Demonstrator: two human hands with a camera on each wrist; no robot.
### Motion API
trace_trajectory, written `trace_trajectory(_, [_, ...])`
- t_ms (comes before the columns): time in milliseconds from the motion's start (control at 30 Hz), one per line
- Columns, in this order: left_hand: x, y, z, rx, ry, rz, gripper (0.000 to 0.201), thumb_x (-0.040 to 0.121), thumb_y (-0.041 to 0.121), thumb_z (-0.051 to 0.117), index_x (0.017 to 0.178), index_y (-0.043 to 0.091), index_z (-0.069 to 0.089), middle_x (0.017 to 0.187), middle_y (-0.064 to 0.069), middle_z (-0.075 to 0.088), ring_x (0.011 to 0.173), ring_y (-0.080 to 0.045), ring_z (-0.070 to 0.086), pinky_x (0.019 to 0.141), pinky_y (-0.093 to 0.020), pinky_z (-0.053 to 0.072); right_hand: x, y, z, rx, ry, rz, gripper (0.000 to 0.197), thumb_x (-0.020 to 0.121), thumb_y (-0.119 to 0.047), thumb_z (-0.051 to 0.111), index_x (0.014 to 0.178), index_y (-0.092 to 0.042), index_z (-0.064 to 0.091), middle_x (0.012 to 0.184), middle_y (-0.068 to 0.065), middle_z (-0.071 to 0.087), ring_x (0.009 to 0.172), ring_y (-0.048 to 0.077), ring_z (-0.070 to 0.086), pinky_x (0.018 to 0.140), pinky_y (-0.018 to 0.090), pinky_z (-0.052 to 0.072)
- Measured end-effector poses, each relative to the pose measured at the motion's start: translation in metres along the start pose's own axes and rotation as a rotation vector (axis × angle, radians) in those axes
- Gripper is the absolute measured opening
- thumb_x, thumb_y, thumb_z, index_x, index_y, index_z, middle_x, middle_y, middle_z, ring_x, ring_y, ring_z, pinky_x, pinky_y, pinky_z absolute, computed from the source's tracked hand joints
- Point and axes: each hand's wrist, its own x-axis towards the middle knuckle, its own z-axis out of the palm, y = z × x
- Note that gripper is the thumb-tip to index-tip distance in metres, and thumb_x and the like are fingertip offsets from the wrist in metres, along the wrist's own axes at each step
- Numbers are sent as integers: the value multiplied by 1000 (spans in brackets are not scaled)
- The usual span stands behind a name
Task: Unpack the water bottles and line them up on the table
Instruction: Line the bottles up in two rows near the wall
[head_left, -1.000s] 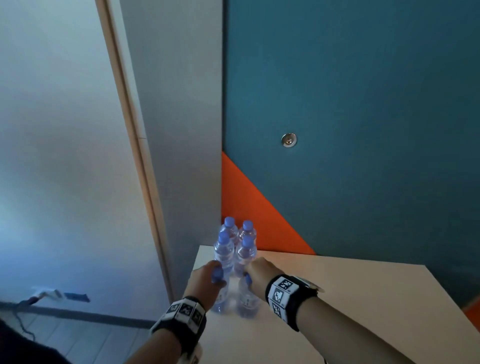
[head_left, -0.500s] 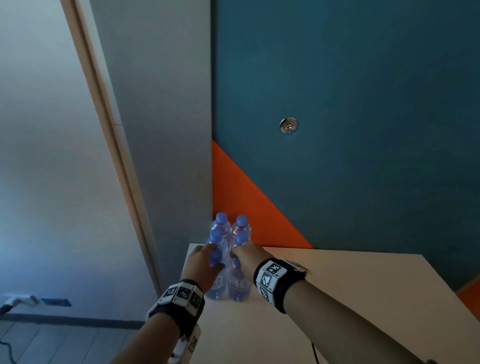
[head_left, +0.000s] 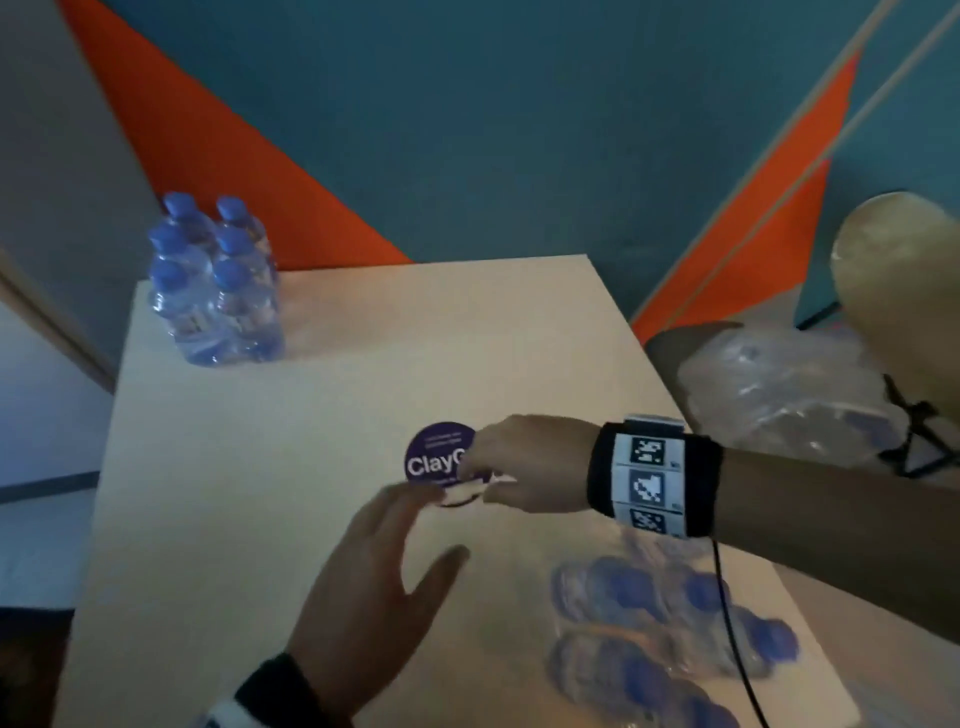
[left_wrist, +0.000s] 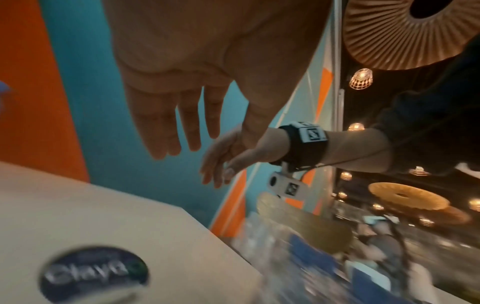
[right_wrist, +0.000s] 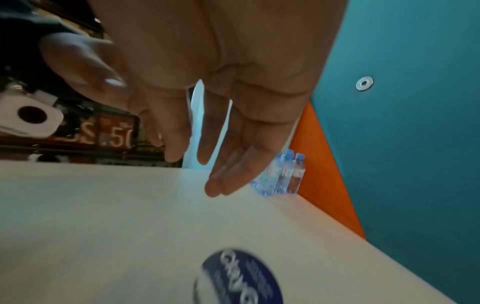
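Note:
Several clear water bottles (head_left: 215, 291) with blue caps stand close together at the far left corner of the pale table (head_left: 260, 493); they also show small in the right wrist view (right_wrist: 280, 174). A blurred pack of blue-capped bottles (head_left: 670, 639) lies on the near right of the table. My left hand (head_left: 384, 561) hovers over the table's middle, fingers straight and spread, holding nothing. My right hand (head_left: 498, 467) hangs just right of it, fingers relaxed and empty, above a round purple sticker (head_left: 434, 460).
The teal and orange wall (head_left: 467, 130) runs behind the table. Right of the table, crumpled clear plastic (head_left: 779, 395) lies on a seat with a round wooden back (head_left: 898, 291). A cable hangs from my right wrist across the near pack.
Both hands have let go of the bottles at the far left corner and moved back over the middle of the table. The head view has swung down and to the right.

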Motion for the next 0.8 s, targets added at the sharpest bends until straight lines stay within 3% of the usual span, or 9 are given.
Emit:
trace_trajectory(100, [-39,29,67,-5,-134,8,42,69,54,56,108,38,49,112,22,50,97,0,55,80,-15,45,-55,20,46,-31,-79,17,32,93,-27,53,123,-17,54,121,10,59,107,28,55,90,41,47])
trace_trajectory(167, [-53,47,106,2,-201,-11,46,67,57,55,108,38,48,115,19,53,98,-6,59,77,-18,47,-80,31,70,-51,-104,32,34,91,-29,53,123,-17,55,121,11,58,109,30,54,91,42,47])
trace_trajectory(300, [-58,72,151,52,-285,-71,60,64,63,42,120,43,35,132,15,45,114,-11,50,86,-26,46,-111,38,95,-43,-124,40,36,89,-31,55,121,-15,56,118,13,55,102,32,54,85,42,48])
trace_trajectory(400, [-55,77,169,150,-302,-54,64,69,59,45,129,38,37,143,13,33,125,-12,42,97,-25,41,-119,39,106,-77,-80,1,28,88,-15,55,115,-8,57,113,17,51,94,36,53,72,40,42])
trace_trajectory(467, [-52,79,174,170,-298,-50,49,76,42,53,123,33,45,135,8,48,115,-13,54,88,-21,45,-116,40,113,-100,-64,-16,22,87,-4,52,108,-4,57,109,19,51,91,37,53,66,39,36])
trace_trajectory(500, [-54,79,177,182,-295,-52,36,75,37,55,111,34,50,120,8,60,102,-13,62,78,-19,47,-114,40,114,-105,-58,-26,19,87,-2,52,104,-3,57,108,20,51,91,37,53,66,39,34])
trace_trajectory(600, [-57,82,169,222,-212,-145,22,74,43,61,88,28,56,76,31,59,75,-3,65,61,-13,44,-103,37,109,-90,-13,-39,18,88,-3,49,104,-4,57,107,19,53,93,34,53,67,34,31])
trace_trajectory(700, [-60,82,132,81,-136,-299,14,85,33,53,97,26,53,90,8,62,85,-3,59,67,-10,37,-85,26,91,-30,60,-41,25,91,-7,43,112,-8,57,109,15,55,98,32,54,69,29,31])
trace_trajectory(800, [-58,49,82,49,-24,-331,28,77,29,64,101,34,51,98,12,62,87,3,55,72,-1,36,-56,8,64,9,142,-50,28,92,-9,43,116,-10,57,113,11,56,104,30,54,75,31,38])
